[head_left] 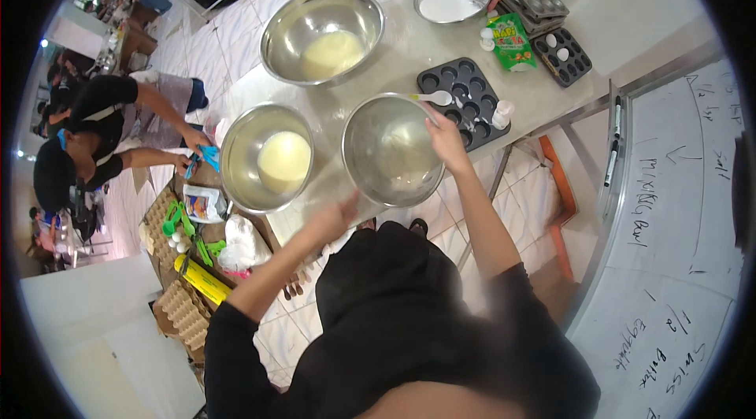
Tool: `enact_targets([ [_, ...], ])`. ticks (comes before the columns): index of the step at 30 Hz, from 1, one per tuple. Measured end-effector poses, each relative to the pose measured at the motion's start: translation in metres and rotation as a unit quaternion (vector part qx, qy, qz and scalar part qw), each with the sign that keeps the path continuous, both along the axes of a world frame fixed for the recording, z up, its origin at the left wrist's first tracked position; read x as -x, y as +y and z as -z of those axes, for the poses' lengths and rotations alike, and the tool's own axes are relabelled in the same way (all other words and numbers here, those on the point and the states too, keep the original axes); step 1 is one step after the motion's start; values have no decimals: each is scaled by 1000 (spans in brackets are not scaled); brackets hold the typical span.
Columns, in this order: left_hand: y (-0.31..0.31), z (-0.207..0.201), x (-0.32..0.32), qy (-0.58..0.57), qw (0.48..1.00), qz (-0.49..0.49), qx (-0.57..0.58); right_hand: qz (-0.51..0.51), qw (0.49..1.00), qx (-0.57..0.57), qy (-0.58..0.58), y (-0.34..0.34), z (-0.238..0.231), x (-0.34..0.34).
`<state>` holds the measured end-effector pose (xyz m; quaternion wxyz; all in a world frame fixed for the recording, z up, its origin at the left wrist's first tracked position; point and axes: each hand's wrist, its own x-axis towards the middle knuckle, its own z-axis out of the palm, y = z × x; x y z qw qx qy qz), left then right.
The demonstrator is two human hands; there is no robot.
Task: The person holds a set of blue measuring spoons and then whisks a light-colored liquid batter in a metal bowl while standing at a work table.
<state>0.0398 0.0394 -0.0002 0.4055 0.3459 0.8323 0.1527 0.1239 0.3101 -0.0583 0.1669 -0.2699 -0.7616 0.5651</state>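
Observation:
A steel mixing bowl (360,139) stands near the table's front edge, with a thin, pale mixture in its bottom. My right hand (447,145) is closed on the right side of its rim. Smeared by motion, my left hand (332,224) is just left of this bowl, its fingers unclear. A second steel bowl (236,157) of pale yellow batter stands to the left. Farther back is a larger steel bowl (282,31), also with pale yellow batter. A pale spoon (435,97) lies across the edge of a dark muffin tin (490,98), right of my bowl.
Eggshells (502,113) sit on the muffin tin. Behind it are a green packet (512,42) and another tin (579,63). Across the table, a person holds a bowl of white stuff (447,6). At left, another person handles something blue (208,157) near egg trays (187,317). A whiteboard (669,261) stands right.

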Motion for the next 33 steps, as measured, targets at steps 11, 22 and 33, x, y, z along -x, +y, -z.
enact_targets([
  [11,-13,-14,-4,-138,990,-34,13,-21,999,-33,28,-14,-16,20],
  [22,-23,-8,-6,-161,986,-49,8,-58,995,-79,16,-22,-20,22],
  [33,-21,-14,-1,-215,971,-106,7,-62,996,-72,6,-29,-22,22],
])
